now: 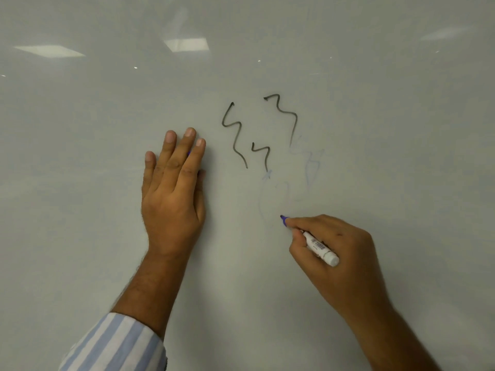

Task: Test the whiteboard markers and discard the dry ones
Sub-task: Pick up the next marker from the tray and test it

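My right hand (337,253) grips a white whiteboard marker (320,247) with a purple-blue tip, and the tip touches the whiteboard (107,129). Only very faint bluish lines (308,172) show above the tip. Three dark wavy strokes (235,135) stand higher up on the board. My left hand (172,188) lies flat against the board, fingers together; a bit of purple, probably the marker's cap (199,172), peeks out between thumb and fingers.
The whiteboard fills the whole view and reflects ceiling lights (187,44) near the top. A blue-and-white striped sleeve (115,346) covers my left forearm at the bottom left.
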`<state>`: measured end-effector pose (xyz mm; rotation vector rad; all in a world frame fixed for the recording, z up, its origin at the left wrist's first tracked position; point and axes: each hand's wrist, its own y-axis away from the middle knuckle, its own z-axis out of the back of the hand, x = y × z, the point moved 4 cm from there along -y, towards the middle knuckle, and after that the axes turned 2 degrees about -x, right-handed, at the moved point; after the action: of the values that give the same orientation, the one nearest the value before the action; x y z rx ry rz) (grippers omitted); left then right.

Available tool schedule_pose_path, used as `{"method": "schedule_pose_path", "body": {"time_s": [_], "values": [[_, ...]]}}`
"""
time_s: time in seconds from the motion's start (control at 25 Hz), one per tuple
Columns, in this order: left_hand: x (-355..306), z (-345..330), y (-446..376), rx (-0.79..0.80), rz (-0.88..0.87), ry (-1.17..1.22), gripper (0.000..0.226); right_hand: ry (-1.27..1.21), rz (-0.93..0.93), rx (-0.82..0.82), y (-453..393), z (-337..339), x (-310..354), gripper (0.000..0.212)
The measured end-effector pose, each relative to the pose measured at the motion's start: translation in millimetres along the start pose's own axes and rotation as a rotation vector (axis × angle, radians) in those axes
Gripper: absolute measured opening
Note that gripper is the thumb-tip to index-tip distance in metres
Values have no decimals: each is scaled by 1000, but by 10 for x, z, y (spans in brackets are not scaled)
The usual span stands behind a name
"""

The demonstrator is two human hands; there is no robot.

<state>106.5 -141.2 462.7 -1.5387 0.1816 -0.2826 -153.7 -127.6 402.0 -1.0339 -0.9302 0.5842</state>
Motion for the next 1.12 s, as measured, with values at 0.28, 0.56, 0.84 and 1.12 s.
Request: {"method": "schedule_pose_path", "body": {"time_s": [0.28,0.56,0.84,1.12], "values": [[-312,122,565,98,128,324,32,-300,-278,27,290,129,-79,15],[-947,-33,1445,322,851,833,21,-413,-479,131,784,151,-264,19],[-1497,-88,1762,388,1408,1146,33,-371,-553,203,1132,301,-539,13],[-1947,-208,2108,561,1523,1085,42,-401,-642,336,1474,565,-945,23]]}}
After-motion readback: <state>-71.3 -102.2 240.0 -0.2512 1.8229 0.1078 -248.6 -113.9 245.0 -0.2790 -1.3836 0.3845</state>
